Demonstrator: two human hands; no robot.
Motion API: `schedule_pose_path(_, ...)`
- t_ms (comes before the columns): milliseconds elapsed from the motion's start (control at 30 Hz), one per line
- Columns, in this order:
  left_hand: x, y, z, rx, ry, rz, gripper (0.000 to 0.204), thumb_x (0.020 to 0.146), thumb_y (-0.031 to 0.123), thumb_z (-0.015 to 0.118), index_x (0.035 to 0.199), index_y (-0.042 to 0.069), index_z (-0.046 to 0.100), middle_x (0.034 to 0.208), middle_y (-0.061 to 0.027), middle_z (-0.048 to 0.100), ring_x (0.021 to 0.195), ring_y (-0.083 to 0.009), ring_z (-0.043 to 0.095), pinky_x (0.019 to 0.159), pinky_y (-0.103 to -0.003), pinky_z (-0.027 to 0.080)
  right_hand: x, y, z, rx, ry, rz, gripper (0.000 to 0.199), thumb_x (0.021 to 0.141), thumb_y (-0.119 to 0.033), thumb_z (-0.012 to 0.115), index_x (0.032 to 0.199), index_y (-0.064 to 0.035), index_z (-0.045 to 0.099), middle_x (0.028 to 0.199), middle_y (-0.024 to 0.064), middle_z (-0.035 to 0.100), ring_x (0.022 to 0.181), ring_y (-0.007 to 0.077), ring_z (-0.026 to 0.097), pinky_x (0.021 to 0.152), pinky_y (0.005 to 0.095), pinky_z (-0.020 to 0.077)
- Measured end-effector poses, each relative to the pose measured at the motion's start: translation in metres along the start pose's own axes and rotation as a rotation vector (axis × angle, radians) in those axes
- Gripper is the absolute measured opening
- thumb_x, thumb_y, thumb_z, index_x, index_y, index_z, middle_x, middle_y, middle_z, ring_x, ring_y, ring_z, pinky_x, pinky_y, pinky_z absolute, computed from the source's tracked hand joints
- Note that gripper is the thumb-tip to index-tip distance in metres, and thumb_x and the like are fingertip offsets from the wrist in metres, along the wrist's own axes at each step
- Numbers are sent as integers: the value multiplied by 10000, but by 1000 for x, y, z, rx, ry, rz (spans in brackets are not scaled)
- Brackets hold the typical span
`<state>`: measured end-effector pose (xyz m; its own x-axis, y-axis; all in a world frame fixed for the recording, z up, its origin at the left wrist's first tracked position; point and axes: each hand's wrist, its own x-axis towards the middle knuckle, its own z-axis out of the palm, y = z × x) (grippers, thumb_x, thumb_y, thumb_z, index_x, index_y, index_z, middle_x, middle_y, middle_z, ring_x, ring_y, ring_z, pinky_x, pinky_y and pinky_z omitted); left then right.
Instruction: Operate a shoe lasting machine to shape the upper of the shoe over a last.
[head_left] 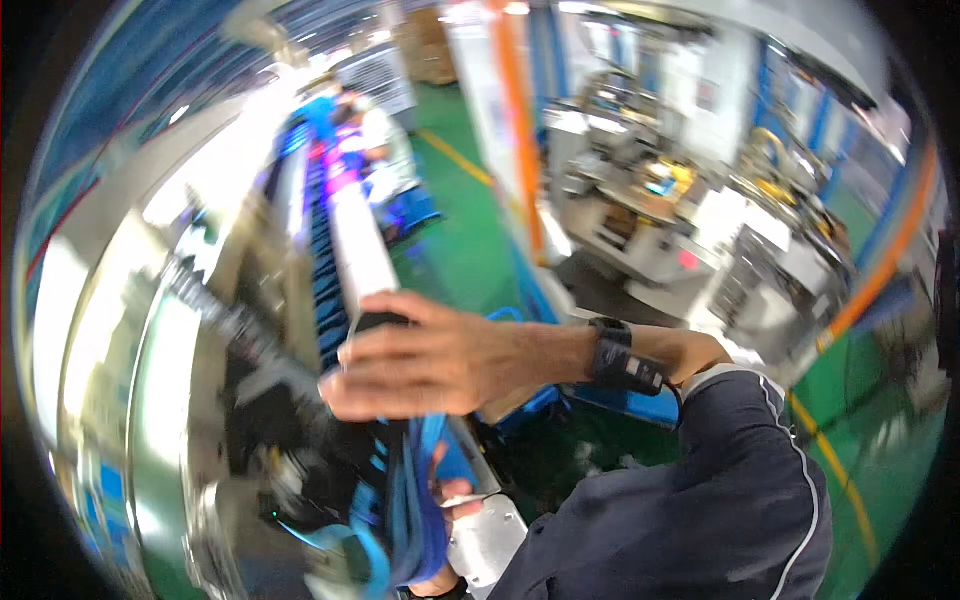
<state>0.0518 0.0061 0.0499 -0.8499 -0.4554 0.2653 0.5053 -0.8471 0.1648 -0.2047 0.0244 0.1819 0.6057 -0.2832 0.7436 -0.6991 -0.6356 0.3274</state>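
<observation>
My right hand (415,365) reaches leftward across the middle, a black band and small device on its wrist. Its fingers are pressed together over a dark object (380,321), mostly covered and blurred, whose kind I cannot make out. Lower down, my left hand (455,492) is partly hidden behind a bundle of blue straps (415,515), its fingers closed round it. A lighter blue loop (370,560) hangs beside the bundle. Just right of the left hand is a flat silvery metal plate (488,540).
A long line with a white rail (362,245) runs away ahead, with dark machinery (270,390) on its left. Another person (385,145) sits farther along it. An orange post (518,130) and a cluttered workbench (640,200) stand to the right, above green floor (465,250).
</observation>
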Motion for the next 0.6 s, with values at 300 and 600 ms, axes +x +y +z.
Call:
schedule_pose_path(300,115,-148,-54,769,251,-36,670,974,415,497,1497,-2,456,1379,-195,610,1211,-323,634,1061,-477,498,-210,-112,-138,1014,568,1421,978,807,-202,876,1604,-154,311,1569,150,443,1398,319,492,1142,480,430)
schedule_pose_path(600,204,-430,-22,1302,-263,-343,960,903,187,794,1627,-10,195,1517,-187,469,1322,-273,524,1113,-375,418,-399,-183,-253,140,1164,1783,699,764,-62,857,1396,-59,557,1157,61,692,974,134,660,889,292,551)
